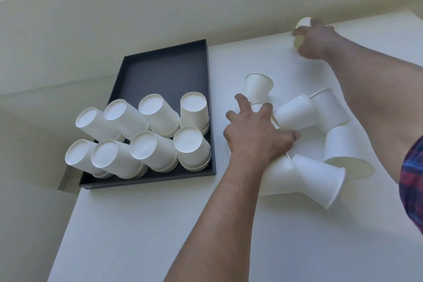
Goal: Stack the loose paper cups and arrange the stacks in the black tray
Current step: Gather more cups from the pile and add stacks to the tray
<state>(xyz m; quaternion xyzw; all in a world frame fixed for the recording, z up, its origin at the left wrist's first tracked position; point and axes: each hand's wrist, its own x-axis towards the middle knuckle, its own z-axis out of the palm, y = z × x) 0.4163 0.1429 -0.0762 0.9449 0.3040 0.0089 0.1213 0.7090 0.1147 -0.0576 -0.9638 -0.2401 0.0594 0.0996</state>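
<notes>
Stacks of upturned paper cups (146, 135), eight in two rows of four, are seen filling the near part of the black tray (164, 68), which lies on the left of the white tabletop (142, 224); the far part of the tray floor is left bare; loose cups (320, 144) are scattered to the right of the tray, some on their sides, one upright cup (257, 87) at the far edge of the cluster and one upturned cup (338, 144) at its right; the left hand (256, 135) is laid over the cluster, its grip spread with fingers and thumb splayed across the cups beneath it, whether any is clasped cannot be told; the right hand (317, 39) is stretched to the far right of the tabletop, its grip curled round a single cup (302, 27) lying well apart from the rest; a plaid sleeve (412, 185) is seen at the right edge
</notes>
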